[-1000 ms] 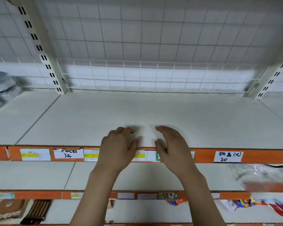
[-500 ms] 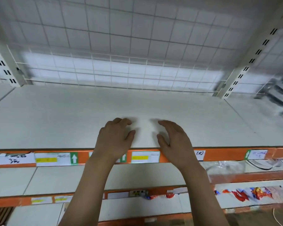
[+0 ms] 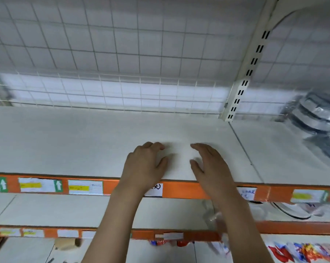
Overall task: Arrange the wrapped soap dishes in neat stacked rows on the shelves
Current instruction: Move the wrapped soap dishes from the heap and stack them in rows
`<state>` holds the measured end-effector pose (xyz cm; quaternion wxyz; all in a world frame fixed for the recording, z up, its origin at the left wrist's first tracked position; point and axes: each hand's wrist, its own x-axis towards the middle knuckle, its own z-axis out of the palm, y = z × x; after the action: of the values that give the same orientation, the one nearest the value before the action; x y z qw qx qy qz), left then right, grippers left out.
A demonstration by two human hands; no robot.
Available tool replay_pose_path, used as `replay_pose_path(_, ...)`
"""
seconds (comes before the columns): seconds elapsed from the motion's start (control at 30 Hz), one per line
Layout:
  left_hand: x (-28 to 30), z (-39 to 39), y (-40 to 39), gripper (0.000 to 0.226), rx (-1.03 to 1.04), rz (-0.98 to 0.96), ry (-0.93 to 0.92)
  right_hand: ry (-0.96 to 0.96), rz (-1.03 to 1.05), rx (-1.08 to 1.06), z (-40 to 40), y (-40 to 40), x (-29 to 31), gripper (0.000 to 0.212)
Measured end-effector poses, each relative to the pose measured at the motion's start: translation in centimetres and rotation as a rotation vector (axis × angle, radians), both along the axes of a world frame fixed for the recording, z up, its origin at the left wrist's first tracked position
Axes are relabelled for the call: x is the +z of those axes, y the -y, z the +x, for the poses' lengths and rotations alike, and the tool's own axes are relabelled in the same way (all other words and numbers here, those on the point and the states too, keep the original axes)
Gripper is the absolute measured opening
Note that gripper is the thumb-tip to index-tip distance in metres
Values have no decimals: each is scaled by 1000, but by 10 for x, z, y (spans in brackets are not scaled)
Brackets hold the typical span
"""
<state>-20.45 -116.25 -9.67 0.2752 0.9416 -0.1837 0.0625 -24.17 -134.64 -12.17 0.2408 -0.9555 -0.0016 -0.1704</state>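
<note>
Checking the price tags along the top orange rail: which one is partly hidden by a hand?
The handwritten white tag mid-rail: the left hand and wrist cover its left part. The yellow-striped tags further left show whole.

Two empty hands (image 3: 177,164) over shelf (image 3: 65,141)

— Where are we looking?

— We take it for a shop. We see tiered white shelves (image 3: 84,141) with orange front rails (image 3: 181,189) carrying paper price labels (image 3: 85,187), some handwritten.

— What else shows it?

— A wire grid back panel (image 3: 122,44), a slotted upright (image 3: 242,86), plastic-wrapped stacked goods (image 3: 316,118) on the right, and bright packets (image 3: 301,252) on a lower shelf.
</note>
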Motion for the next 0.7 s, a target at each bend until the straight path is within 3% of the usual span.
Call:
replay_pose_path(0.33, 2, 2, 29, 36, 50, 95, 52, 27, 76, 61, 10, 33, -2, 42)
replay_pose_path(0.7, -13, 36, 75, 39, -13, 97, -26, -9, -27, -1, 26, 87, -3, 40)
